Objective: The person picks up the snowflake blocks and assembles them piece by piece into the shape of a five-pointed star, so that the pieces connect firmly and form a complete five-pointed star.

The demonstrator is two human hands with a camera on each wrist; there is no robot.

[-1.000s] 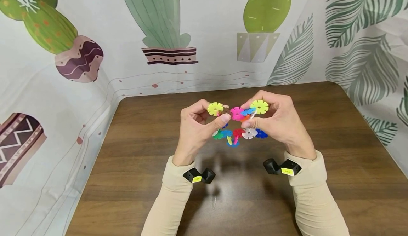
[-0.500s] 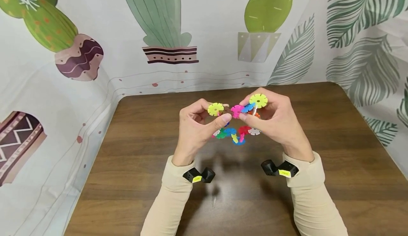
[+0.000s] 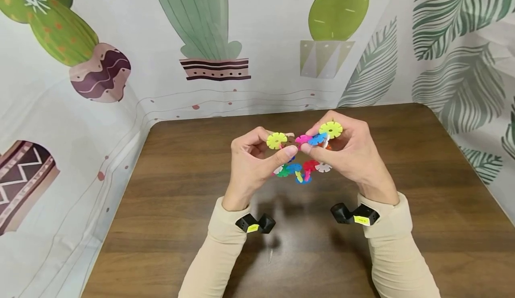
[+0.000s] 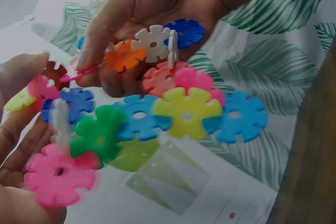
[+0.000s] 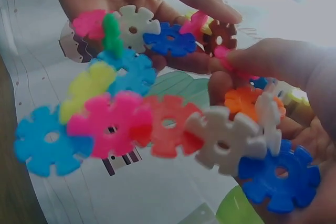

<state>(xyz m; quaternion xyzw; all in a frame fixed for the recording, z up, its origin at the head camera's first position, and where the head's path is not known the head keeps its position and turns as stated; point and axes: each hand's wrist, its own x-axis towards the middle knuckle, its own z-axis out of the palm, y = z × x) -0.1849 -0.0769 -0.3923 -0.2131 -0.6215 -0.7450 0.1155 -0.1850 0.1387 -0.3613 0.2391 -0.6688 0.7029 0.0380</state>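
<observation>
Both hands hold a loop of notched plastic flower discs raised over the table. My left hand (image 3: 253, 166) pinches the loop between thumb and fingers at a brown disc (image 5: 220, 38), beside a yellow disc (image 3: 276, 140). My right hand (image 3: 350, 148) pinches a pink disc (image 3: 304, 140), whose edge meets the brown one. A blue disc (image 3: 317, 138) and another yellow disc (image 3: 331, 130) sit by the right fingers. Lower down hang linked discs, among them a green disc (image 4: 100, 136), a white disc (image 5: 223, 142) and a dark blue disc (image 5: 281, 174).
The brown wooden table (image 3: 169, 199) spreads below both hands. Behind it hangs a white cloth (image 3: 273, 30) printed with cacti and leaves. A small black camera is strapped on each sleeve cuff.
The pink disc in the right hand has tilted flatter, and the right fingers have changed their grip around it. The left hand has shifted slightly right. The hanging discs have swung right.
</observation>
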